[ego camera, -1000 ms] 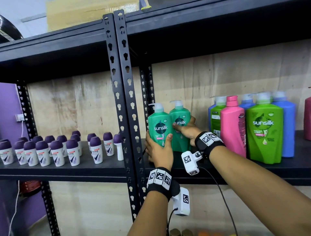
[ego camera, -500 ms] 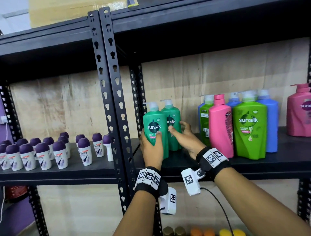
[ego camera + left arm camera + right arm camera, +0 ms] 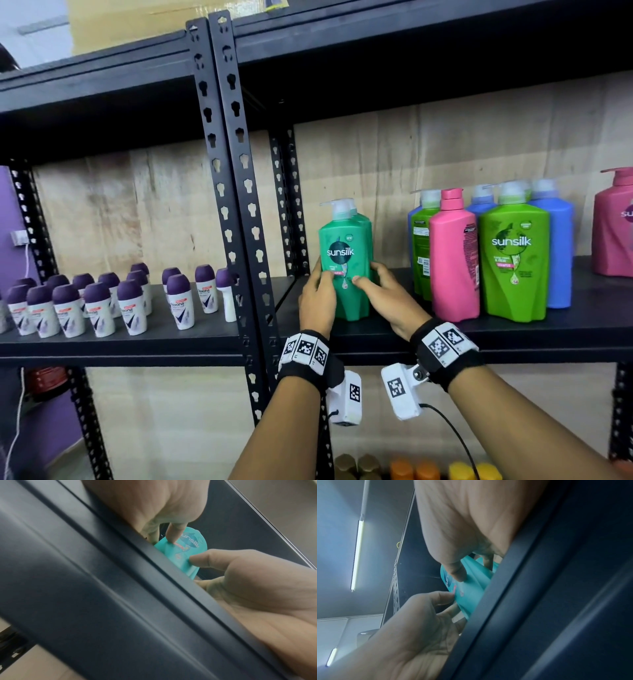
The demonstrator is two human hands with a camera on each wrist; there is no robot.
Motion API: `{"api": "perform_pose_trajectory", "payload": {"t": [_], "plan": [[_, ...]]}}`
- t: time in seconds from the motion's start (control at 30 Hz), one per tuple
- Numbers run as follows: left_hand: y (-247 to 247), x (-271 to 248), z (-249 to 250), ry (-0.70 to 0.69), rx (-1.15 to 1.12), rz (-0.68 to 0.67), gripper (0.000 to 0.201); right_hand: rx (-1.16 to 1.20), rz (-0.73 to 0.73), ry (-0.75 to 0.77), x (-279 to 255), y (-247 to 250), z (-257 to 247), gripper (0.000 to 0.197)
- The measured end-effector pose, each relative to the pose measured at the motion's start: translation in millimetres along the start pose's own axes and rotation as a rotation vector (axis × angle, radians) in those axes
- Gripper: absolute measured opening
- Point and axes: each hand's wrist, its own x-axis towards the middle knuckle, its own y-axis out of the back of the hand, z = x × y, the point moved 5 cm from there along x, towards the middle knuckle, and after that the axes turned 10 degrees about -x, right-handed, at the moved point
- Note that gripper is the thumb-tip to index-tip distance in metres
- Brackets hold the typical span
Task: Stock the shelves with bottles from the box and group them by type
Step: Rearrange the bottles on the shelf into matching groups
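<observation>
Both hands (image 3: 356, 298) clasp teal bottle (image 3: 344, 270) — second apparently behind.

A black metal shelf board (image 3: 513, 337) ran across two bays, split by perforated black steel uprights (image 3: 236, 192). On the right bay stood a teal-green plastic pump bottle (image 3: 344, 270) with a second of the same kind directly behind it, mostly hidden. Well apart to their right stood a cluster: a pink plastic bottle (image 3: 454, 263) and a lime-green plastic pump bottle (image 3: 513, 263) in front, a second lime-green bottle (image 3: 420, 253) and two blue plastic bottles (image 3: 560, 253) behind. Another pink pump bottle (image 3: 613, 226) stood at the far right edge. On the left bay stood rows of small white roll-on bottles with purple caps (image 3: 99, 305).
</observation>
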Motion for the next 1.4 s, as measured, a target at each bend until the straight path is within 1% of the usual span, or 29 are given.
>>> {"api": "perform_pose_trajectory", "payload": {"t": [0.1, 0.27, 0.4, 0.67, 0.73, 0.93, 1.03, 1.1, 1.2, 1.27, 1.33, 1.4], "plan": [[-0.4, 1.7, -2.6, 0.032, 0.014, -0.017, 0.051, -0.053, -0.006, -0.013, -4.1, 0.6, -2.2, 0.063], [-3.8, 2.4, -5.3, 0.052, 0.043, -0.064, 0.050, -0.011, 0.019, -0.013, -5.5, 1.8, -4.2, 0.049], [-5.2, 1.1, -4.3, 0.039, 0.085, -0.057, 0.050, 0.003, 0.033, -0.012, -5.4, 2.8, -3.0, 0.047], [-3.8, 1.2, -6.0, 0.040, 0.095, -0.036, 0.048, -0.057, 0.029, 0.013, -6.6, 3.2, -3.9, 0.042], [-3.9, 0.9, -5.8, 0.031, 0.109, -0.039, 0.048, -0.062, 0.028, 0.023, -7.5, 3.6, -5.7, 0.038], [-3.8, 3.2, -7.6, 0.013, 0.110, -0.022, 0.052, -0.082, 0.024, 0.064, -6.1, 2.8, -7.5, 0.042], [-3.3, 4.2, -9.2, -0.006, 0.119, -0.001, 0.047, -0.127, 0.028, 0.072, -4.2, 1.4, -5.5, 0.049], [-2.7, 5.1, -10.7, -0.016, 0.133, 0.014, 0.048, -0.185, 0.035, 0.078, -3.7, 0.8, -4.4, 0.052], [-1.2, 7.0, -14.2, -0.026, 0.158, 0.046, 0.050, -0.302, 0.071, 0.087, -2.8, 1.0, -1.4, 0.052], [-0.2, 7.7, -15.0, -0.034, 0.180, 0.071, 0.047, -0.358, 0.113, 0.089, -4.0, 2.8, 1.0, 0.052], [2.1, 7.4, -13.0, -0.053, 0.179, 0.117, 0.039, -0.399, 0.207, 0.098, -9.3, 7.9, 1.1, 0.054], [5.6, 4.1, -6.5, -0.103, 0.160, 0.197, 0.025, -0.384, 0.309, 0.153, -17.3, 13.9, -3.7, 0.048]]}}
